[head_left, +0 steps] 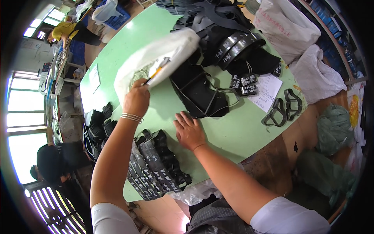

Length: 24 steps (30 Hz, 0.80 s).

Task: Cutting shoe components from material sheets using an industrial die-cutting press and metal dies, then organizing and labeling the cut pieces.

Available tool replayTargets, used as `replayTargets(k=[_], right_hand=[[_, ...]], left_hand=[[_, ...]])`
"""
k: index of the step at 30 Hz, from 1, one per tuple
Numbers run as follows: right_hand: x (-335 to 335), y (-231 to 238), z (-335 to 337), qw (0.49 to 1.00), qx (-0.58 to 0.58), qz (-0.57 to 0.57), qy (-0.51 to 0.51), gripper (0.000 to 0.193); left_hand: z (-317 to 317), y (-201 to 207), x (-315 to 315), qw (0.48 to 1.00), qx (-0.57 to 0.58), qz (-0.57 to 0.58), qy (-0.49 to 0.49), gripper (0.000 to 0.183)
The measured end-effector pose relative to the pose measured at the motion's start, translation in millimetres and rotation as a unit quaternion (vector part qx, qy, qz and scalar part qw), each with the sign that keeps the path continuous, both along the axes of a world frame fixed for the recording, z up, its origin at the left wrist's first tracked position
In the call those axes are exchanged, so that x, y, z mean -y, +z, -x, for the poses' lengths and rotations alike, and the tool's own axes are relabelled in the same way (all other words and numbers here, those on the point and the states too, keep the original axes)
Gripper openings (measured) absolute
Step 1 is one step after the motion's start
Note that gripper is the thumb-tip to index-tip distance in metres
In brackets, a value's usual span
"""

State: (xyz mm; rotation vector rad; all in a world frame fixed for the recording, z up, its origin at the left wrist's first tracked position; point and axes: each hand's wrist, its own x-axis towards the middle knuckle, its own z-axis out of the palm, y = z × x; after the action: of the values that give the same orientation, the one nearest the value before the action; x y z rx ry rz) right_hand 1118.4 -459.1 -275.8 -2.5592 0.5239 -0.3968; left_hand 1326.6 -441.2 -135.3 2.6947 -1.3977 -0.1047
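White, rounded plastic container (165, 45) in the left fingers

Blurred, it tilts above the pale-green tabletop (230, 134), extending beyond the left hand (136, 99), whose partly hidden fingers grip its near edge. Pale, thin cords (141, 74) and a slim orange-and-black tool (156, 72) show just past those fingertips. The right hand (190, 130) rests flat, fingers slightly spread; corded black fabric panels (198, 89) lie just beyond them, black strap bundles (150, 167) nearer the body.

Blurred white container (156, 50), possibly a bag; its pale strings (142, 73) indistinct
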Motion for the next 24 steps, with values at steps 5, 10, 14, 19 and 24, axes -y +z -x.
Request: replayTargets(k=[5,10,14,19,24], right_hand=[[1,8,-1,0.998,0.037,-0.057,0.0,0.037],[35,76,-26,0.93,0.258,-0.258,-0.041,0.031],[68,140,-82,0.727,0.08,-0.657,-0.183,0.04],[87,115,-90,0.555,0.252,-0.769,-0.193,0.019],[106,115,-88,0.64,0.225,-0.669,-0.305,0.029]], left_hand=[[16,16,-22,0.997,-0.045,0.051,-0.031,0.024],[32,43,-29,0.991,-0.093,0.077,-0.063,0.037],[46,38,-41,0.982,-0.088,0.083,-0.142,0.042],[50,44,-30,0.973,-0.033,0.147,-0.177,0.029],[-2,49,-13,0.959,0.237,0.12,-0.099,0.017]])
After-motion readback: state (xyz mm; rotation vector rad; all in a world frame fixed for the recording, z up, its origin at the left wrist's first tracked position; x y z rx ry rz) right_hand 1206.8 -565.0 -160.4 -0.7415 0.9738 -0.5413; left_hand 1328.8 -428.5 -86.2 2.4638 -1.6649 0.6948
